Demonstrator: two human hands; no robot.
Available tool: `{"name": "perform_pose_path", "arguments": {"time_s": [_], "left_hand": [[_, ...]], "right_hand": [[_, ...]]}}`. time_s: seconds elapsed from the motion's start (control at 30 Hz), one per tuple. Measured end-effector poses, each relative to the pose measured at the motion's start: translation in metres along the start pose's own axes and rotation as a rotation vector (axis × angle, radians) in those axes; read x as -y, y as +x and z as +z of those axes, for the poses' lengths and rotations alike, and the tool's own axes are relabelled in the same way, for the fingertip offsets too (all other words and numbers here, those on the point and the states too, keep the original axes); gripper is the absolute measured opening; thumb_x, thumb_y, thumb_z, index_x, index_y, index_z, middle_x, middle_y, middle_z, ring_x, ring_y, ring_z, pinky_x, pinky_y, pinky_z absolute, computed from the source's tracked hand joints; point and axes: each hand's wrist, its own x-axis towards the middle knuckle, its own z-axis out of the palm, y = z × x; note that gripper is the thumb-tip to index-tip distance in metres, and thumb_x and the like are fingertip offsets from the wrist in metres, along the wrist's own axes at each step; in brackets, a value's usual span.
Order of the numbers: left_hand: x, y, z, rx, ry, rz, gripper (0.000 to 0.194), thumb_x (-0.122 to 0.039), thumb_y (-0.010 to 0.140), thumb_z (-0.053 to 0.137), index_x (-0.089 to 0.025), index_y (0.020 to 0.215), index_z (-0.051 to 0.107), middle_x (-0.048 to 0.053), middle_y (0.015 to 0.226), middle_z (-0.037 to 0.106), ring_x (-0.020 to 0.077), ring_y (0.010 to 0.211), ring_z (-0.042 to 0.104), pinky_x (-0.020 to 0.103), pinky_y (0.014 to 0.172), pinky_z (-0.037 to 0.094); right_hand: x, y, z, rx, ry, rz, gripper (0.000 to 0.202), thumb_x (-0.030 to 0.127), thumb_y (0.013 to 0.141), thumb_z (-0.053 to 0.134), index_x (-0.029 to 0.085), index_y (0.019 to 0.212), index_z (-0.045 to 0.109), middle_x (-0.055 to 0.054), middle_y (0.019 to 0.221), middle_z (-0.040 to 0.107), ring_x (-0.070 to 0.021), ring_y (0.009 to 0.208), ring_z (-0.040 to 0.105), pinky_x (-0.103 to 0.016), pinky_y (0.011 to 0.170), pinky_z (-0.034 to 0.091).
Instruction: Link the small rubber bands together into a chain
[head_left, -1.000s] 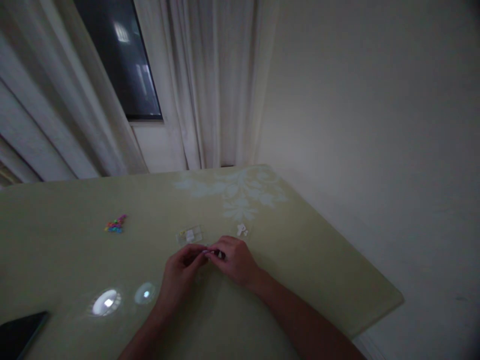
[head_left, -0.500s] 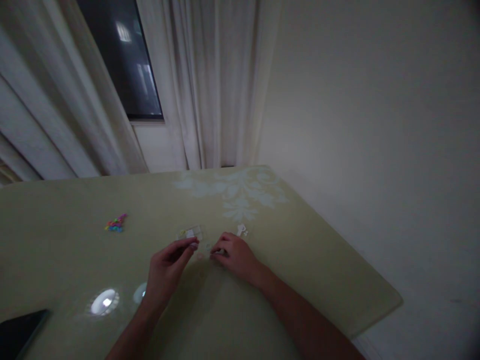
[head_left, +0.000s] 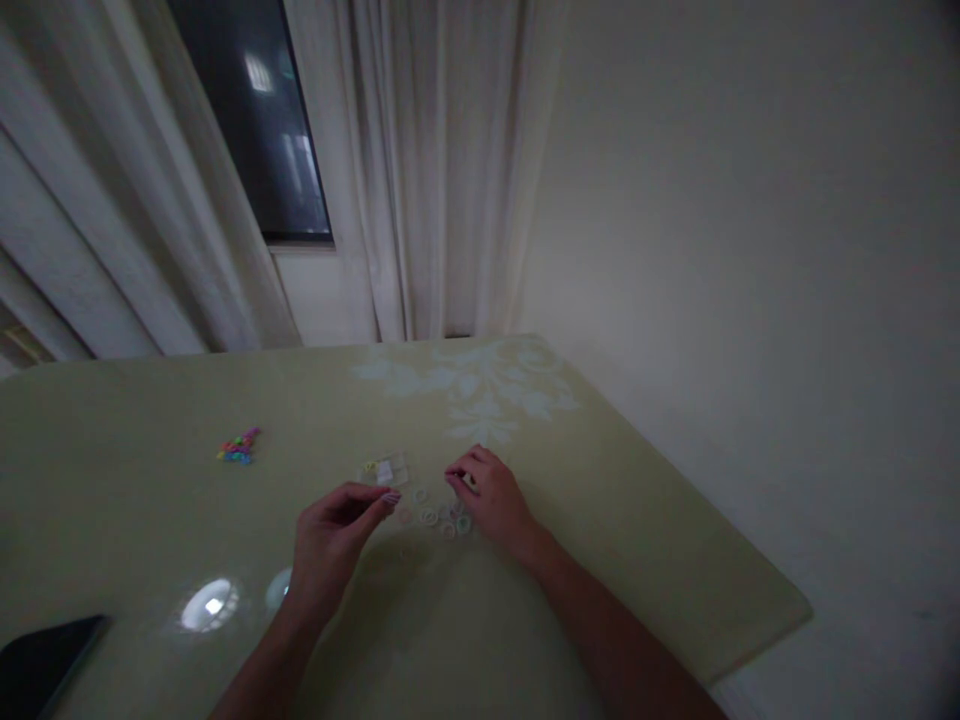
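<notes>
My left hand (head_left: 334, 535) is closed in a pinch at the centre, with a small pale thing between thumb and fingertips, too small to name. To its right, my right hand (head_left: 491, 500) has thumb and fingers pressed together; what they hold, if anything, cannot be made out. Several small pale rings (head_left: 429, 517) lie on the table between the hands, partly beside my right hand. Just beyond my left fingertips sits a clear compartment box (head_left: 399, 468) with a white piece (head_left: 384, 472) and small yellow pieces (head_left: 370, 466) in it.
A small heap of colourful pieces (head_left: 238, 446) lies on the left of the pale green table (head_left: 150, 510). A dark flat device (head_left: 49, 655) rests at the near left. Curtains and a wall stand beyond the table.
My right hand has moved right and slightly away, uncovering several rings and now covering the white pieces that showed beyond it. My left hand stays nearly in place, still pinching.
</notes>
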Motion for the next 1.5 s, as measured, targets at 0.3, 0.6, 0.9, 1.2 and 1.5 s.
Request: {"name": "perform_pose_path", "arguments": {"time_s": [0.3, 0.6, 0.9, 1.2, 1.5], "left_hand": [[0.004, -0.002, 0.008, 0.115, -0.205, -0.022, 0.031, -0.046, 0.077, 0.084, -0.019, 0.088, 0.073, 0.011, 0.100, 0.082, 0.0259, 0.089, 0.079, 0.034, 0.075, 0.065], [0.005, -0.001, 0.003, 0.042, -0.106, -0.028, 0.026, -0.040, 0.073, 0.085, -0.019, 0.088, 0.082, 0.010, 0.086, 0.083, 0.0227, 0.071, 0.078, 0.029, 0.063, 0.064], [-0.004, 0.000, 0.006, -0.011, -0.136, -0.023, 0.023, -0.036, 0.063, 0.090, -0.018, 0.072, 0.079, 0.006, 0.066, 0.079, 0.0172, 0.057, 0.073, 0.021, 0.054, 0.059], [-0.004, 0.000, 0.003, 0.025, -0.090, 0.034, 0.017, -0.035, 0.068, 0.086, -0.020, 0.074, 0.080, 0.007, 0.076, 0.082, 0.0211, 0.067, 0.077, 0.025, 0.061, 0.063], [0.014, -0.001, 0.008, 0.157, -0.012, 0.120, 0.012, -0.033, 0.075, 0.084, -0.023, 0.081, 0.083, 0.004, 0.081, 0.080, 0.0206, 0.076, 0.076, 0.026, 0.072, 0.063]], "right_hand": [[-0.014, 0.003, -0.038, 0.234, 0.096, 0.002, 0.006, 0.012, 0.085, 0.077, 0.017, 0.087, 0.077, -0.001, 0.080, 0.068, -0.0127, 0.072, 0.060, -0.024, 0.069, 0.043], [-0.004, -0.002, -0.024, 0.284, -0.096, 0.027, 0.007, 0.015, 0.087, 0.074, 0.018, 0.092, 0.079, -0.004, 0.091, 0.070, -0.0143, 0.077, 0.062, -0.025, 0.071, 0.042], [0.010, -0.001, 0.013, 0.227, -0.086, -0.156, 0.017, 0.029, 0.100, 0.065, 0.019, 0.108, 0.077, -0.006, 0.105, 0.067, -0.0179, 0.100, 0.061, -0.028, 0.088, 0.045], [0.025, -0.005, 0.055, 0.290, -0.268, -0.210, 0.010, 0.020, 0.099, 0.063, 0.014, 0.102, 0.071, -0.011, 0.106, 0.065, -0.0239, 0.105, 0.057, -0.036, 0.092, 0.045], [0.029, -0.006, 0.013, 0.095, 0.623, 0.125, 0.014, 0.029, 0.098, 0.064, 0.017, 0.093, 0.065, 0.000, 0.083, 0.059, -0.0141, 0.077, 0.055, -0.026, 0.072, 0.043]]}}
